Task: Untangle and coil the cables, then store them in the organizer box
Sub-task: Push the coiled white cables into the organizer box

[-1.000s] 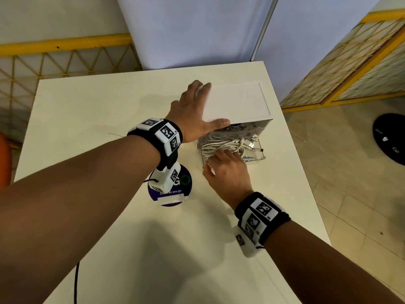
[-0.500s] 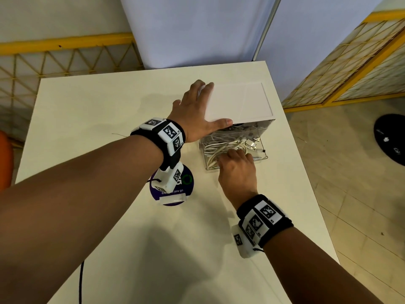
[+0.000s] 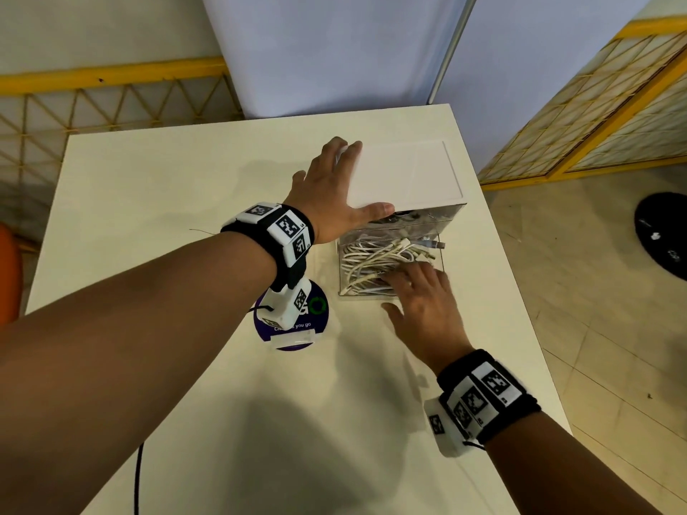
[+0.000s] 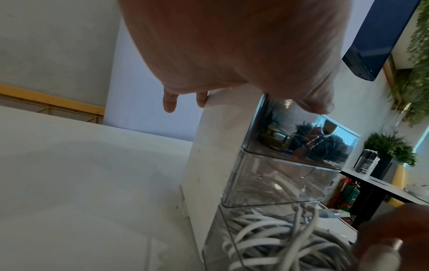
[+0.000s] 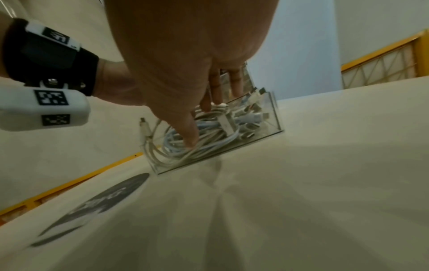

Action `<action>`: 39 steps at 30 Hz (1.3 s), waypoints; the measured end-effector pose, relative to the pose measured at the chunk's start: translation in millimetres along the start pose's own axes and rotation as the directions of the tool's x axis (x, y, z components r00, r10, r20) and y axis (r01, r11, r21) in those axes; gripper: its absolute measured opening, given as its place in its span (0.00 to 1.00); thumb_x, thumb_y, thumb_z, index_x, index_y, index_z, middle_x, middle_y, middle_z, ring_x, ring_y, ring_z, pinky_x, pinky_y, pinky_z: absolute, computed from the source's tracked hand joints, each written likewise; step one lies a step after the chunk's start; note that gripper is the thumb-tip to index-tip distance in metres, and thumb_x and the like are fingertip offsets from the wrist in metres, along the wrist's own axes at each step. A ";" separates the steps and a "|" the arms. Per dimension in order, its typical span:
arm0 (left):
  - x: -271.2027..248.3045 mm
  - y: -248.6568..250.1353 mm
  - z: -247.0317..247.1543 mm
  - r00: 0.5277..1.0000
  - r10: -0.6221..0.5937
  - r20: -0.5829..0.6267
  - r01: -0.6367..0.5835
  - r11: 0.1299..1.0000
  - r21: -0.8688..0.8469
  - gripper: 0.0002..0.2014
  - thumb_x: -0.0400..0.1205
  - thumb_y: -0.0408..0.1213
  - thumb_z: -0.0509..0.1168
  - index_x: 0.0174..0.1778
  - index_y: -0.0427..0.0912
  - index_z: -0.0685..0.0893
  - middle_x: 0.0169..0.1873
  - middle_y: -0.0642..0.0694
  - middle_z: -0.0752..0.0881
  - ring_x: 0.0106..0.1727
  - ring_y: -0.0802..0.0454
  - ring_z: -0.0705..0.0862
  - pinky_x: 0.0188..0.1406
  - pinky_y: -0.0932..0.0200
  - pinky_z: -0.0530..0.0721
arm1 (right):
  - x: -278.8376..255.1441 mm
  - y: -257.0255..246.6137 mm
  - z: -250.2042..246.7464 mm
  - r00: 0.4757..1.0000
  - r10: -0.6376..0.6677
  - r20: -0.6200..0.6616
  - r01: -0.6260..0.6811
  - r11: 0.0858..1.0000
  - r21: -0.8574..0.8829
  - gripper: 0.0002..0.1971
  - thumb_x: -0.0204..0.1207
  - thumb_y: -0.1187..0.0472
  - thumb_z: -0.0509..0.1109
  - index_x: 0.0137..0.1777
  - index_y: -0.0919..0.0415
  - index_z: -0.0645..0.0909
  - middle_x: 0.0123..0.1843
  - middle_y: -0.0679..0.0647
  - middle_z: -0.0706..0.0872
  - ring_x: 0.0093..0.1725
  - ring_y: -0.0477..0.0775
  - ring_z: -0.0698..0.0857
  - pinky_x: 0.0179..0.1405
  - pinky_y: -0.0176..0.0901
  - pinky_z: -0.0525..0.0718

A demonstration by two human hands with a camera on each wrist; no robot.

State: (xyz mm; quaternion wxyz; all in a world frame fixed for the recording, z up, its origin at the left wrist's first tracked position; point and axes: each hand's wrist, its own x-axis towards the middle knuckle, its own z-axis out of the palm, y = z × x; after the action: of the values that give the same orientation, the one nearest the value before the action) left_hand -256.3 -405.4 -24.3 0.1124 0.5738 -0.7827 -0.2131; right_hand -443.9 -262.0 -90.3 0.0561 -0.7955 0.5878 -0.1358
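Observation:
The organizer box (image 3: 405,172) has a white top and clear drawers and stands on the right half of the table. Its bottom drawer (image 3: 441,254) is pulled out toward me and holds a heap of white cables (image 3: 368,258). My left hand (image 3: 331,195) lies against the box's left top edge, thumb along the front edge, fingers reaching the back corner. My right hand (image 3: 420,291) reaches over the drawer's front wall, straight fingers pressing down on the cables (image 5: 209,128). The left wrist view shows the box's white side (image 4: 209,146) and the cables (image 4: 267,238) below.
A round purple sticker (image 3: 293,321) lies on the cream table (image 3: 186,217) just left of the drawer. The table's right edge (image 3: 520,328) runs close beside the box. A thin black cord (image 3: 138,477) hangs at the near left edge.
My right hand has moved from the drawer's front left corner to the right and further in over the cables. The left hand stays on the box.

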 end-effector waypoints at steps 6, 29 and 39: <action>0.7 -1.3 1.1 1.000 -0.003 0.001 0.003 1.000 -0.006 0.56 0.68 0.79 0.57 0.86 0.48 0.53 0.84 0.44 0.54 0.83 0.42 0.62 0.77 0.31 0.65 | -2.7 21.7 11.4 0.996 0.002 -0.088 -0.017 0.984 -0.175 0.07 0.68 0.67 0.80 0.44 0.57 0.87 0.46 0.54 0.86 0.44 0.61 0.83 0.43 0.51 0.77; -0.1 0.7 0.8 1.000 0.005 -0.005 -0.005 1.000 0.010 0.53 0.73 0.75 0.62 0.86 0.47 0.52 0.84 0.44 0.53 0.83 0.42 0.61 0.77 0.33 0.65 | 35.1 38.3 6.0 0.955 0.283 0.086 -0.261 0.944 -0.203 0.25 0.85 0.44 0.53 0.74 0.59 0.74 0.72 0.55 0.79 0.66 0.63 0.74 0.60 0.62 0.69; -0.6 2.0 0.6 1.000 -0.004 0.001 0.004 1.000 0.008 0.55 0.69 0.77 0.57 0.86 0.47 0.53 0.84 0.44 0.54 0.83 0.42 0.62 0.77 0.32 0.66 | 15.5 68.8 -20.1 0.780 0.625 -0.039 -0.582 0.747 0.321 0.09 0.78 0.64 0.69 0.54 0.57 0.89 0.52 0.54 0.91 0.49 0.60 0.87 0.46 0.42 0.77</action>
State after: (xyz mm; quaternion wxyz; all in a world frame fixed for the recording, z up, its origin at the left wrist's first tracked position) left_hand -258.0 -404.3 -23.8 0.1094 0.5757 -0.7826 -0.2101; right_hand -508.6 -296.1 -85.8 0.1709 -0.5329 0.7894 -0.2524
